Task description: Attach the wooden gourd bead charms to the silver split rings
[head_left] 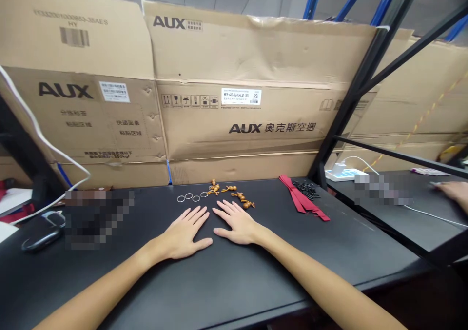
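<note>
My left hand point(186, 233) lies flat on the black table point(219, 286), palm down with its fingers stretched out. My right hand point(236, 223) rests flat beside it, fingers spread, and a small gap separates the two thumbs. Neither hand holds anything. Just beyond the left fingertips lie several metal split rings point(188, 196). Several small brown gourd-shaped charms point(238, 195) sit past the right fingertips, the nearest one close to that hand. To the right are red ribbon strips point(303, 198), crossed over one another, with a heap of black cords or clasps point(307, 189) against them.
Cardboard panels point(204, 140) stand along the table's back edge. A black metal frame point(351, 86) rises at the right. At the left lie a dark mouse-like object point(42, 239) and a white cable point(47, 145). Another person's hand point(455, 193) is on the neighbouring table.
</note>
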The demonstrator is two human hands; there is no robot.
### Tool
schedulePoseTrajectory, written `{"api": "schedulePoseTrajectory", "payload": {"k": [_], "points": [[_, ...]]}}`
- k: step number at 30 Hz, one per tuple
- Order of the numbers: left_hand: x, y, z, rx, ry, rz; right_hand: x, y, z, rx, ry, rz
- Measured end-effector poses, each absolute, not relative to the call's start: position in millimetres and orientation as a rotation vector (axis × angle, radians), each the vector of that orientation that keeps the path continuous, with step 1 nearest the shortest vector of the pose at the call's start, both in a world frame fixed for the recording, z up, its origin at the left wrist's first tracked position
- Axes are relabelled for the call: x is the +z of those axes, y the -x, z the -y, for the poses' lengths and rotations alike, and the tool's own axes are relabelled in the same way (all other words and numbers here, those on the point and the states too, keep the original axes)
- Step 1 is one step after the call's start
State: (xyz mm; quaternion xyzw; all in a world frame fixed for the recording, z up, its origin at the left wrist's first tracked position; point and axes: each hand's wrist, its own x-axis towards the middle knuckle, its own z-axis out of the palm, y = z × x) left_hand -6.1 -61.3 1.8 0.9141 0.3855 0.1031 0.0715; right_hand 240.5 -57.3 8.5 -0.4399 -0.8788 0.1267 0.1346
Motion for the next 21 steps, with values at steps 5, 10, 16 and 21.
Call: {"api": "schedulePoseTrajectory", "payload": {"k": [5, 10, 16, 21], "points": [[4, 8, 58, 0.334, -2.750, -1.137, 8, -240, 58, 0.322, 1.280, 2.543], [8, 7, 56, 0.309, -2.760, -1.160, 13, -239, 60, -0.060, 1.396, 2.369], [7, 6, 58, 0.362, -2.760, -1.148, 9, -248, 56, -0.356, 1.722, 2.127], [4, 6, 58, 0.407, -2.734, -1.284, 2, -249, 57, -0.437, 1.801, 2.104]]}}
